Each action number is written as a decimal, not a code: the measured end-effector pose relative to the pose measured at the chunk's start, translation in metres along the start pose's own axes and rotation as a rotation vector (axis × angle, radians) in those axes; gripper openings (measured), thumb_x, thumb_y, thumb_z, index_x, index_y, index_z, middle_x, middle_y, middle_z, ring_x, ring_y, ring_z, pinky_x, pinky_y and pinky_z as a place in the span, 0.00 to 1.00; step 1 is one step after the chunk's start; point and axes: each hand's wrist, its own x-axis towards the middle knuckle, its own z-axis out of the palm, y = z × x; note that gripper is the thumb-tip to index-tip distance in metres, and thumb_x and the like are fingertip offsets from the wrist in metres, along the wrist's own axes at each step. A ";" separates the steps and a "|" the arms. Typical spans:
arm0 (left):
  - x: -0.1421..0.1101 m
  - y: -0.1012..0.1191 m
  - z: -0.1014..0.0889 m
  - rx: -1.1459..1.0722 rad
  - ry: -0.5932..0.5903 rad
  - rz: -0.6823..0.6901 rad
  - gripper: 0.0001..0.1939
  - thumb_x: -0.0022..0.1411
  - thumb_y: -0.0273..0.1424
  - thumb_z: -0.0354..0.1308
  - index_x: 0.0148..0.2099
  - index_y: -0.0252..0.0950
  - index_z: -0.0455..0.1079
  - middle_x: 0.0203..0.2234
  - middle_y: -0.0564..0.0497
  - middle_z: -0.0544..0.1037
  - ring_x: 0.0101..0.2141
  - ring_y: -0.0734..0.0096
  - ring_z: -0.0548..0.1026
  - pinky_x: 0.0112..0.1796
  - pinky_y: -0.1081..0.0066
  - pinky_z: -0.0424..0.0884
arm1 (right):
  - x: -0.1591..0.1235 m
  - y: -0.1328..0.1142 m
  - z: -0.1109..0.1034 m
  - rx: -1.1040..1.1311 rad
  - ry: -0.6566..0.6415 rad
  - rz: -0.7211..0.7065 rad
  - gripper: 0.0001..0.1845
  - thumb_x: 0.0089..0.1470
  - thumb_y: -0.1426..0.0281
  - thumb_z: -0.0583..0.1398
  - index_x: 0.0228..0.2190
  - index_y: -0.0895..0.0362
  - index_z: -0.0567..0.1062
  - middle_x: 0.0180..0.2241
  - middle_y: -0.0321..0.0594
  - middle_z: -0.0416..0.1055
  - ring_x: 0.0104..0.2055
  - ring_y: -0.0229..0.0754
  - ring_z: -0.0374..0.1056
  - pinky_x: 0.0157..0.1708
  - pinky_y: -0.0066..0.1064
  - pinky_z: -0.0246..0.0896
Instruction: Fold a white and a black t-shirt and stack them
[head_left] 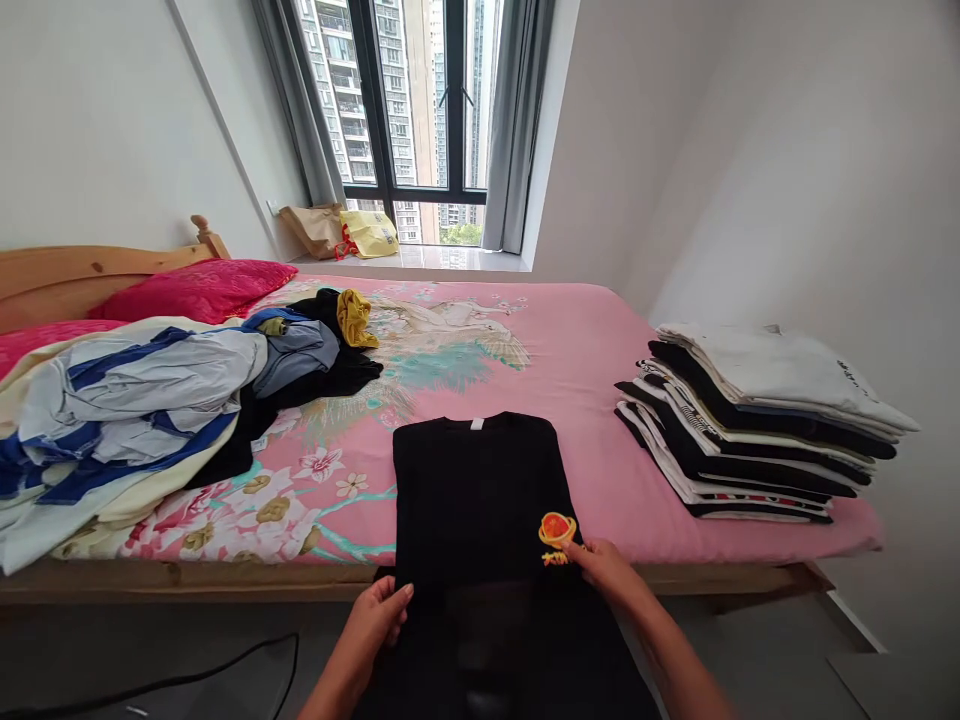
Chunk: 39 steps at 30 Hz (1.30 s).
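Observation:
A black T-shirt (472, 490) lies at the front edge of the bed, its sides tucked in to a narrow strip and its collar pointing away from me. The lower part hangs over the edge toward me. An orange and yellow print shows on its right side. My left hand (379, 612) is closed on the left edge of the shirt, thumb on top. On the right edge, just by the print, my right hand (600, 567) pinches the cloth between thumb and fingers.
A stack of folded clothes (750, 430) stands on the bed at right. Rumpled clothes (165, 390) are heaped at left, near red pillows (199, 290). Paper bags (371, 233) sit on the windowsill. A black cable (202, 668) runs across the floor.

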 end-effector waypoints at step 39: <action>0.184 0.157 -0.007 1.104 0.441 0.477 0.22 0.62 0.38 0.44 0.55 0.38 0.66 0.49 0.43 0.72 0.51 0.56 0.67 0.51 0.57 0.61 | 0.199 -0.091 -0.040 -0.384 0.392 -0.243 0.16 0.53 0.62 0.52 0.36 0.54 0.76 0.42 0.44 0.72 0.48 0.49 0.62 0.47 0.39 0.55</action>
